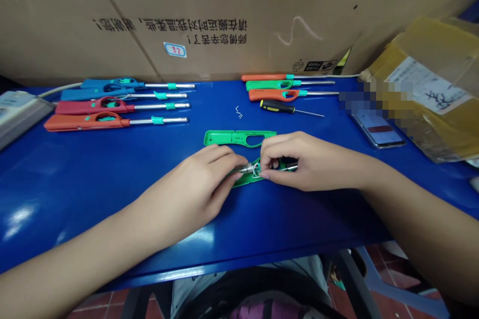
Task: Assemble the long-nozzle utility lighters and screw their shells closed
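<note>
An opened green lighter body [245,179] lies on the blue table [93,174], with metal parts and a thin white wire showing inside it. My left hand [200,187] pinches the small metal piece at its left end. My right hand [299,159] is curled over the right part of the same lighter, fingertips pressed on its insides. Just behind the hands lies the separate green lighter cover [239,137], hollow side up, untouched.
Several assembled long lighters [112,105], blue and red, lie at the back left; three more [279,85] in orange and green at the back centre. A black-and-yellow screwdriver [284,107], small screws [238,112], a phone [377,129], cardboard boxes [224,15] and a yellow-taped parcel [430,89] stand around.
</note>
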A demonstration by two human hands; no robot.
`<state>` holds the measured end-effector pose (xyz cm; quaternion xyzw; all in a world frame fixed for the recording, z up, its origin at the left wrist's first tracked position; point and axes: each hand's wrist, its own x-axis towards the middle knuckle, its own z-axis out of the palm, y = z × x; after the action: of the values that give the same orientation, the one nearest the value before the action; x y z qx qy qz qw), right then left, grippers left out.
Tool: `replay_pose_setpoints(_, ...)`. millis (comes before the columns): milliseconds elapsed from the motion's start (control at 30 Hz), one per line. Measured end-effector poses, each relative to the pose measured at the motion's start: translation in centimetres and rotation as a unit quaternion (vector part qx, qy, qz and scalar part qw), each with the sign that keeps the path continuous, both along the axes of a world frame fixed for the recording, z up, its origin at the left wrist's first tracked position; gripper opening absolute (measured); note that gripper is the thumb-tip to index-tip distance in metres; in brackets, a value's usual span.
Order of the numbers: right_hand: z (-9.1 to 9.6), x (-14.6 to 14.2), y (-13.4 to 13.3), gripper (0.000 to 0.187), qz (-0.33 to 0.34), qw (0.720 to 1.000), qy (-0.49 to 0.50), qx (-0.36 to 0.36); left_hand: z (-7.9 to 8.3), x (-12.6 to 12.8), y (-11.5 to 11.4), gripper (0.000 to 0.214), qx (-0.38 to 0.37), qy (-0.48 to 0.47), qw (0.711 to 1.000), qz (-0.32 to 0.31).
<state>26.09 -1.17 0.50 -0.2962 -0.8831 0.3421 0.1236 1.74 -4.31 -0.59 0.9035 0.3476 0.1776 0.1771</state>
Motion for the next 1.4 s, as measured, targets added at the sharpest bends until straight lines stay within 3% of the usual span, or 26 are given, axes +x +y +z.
replay_pose_setpoints(567,-0.3,-0.13,0.11,0.01,-0.089,0.994,0.018,-0.065,-0.14,-0.12,-0.16,0.028,0.048,0.021,0.999,-0.008)
replay_pose_setpoints(1400,-0.3,-0.09,0.19,0.016,-0.085,0.993,-0.006,-0.082,-0.71,-0.15,-0.27,0.027,0.055,0.008,0.998,-0.005)
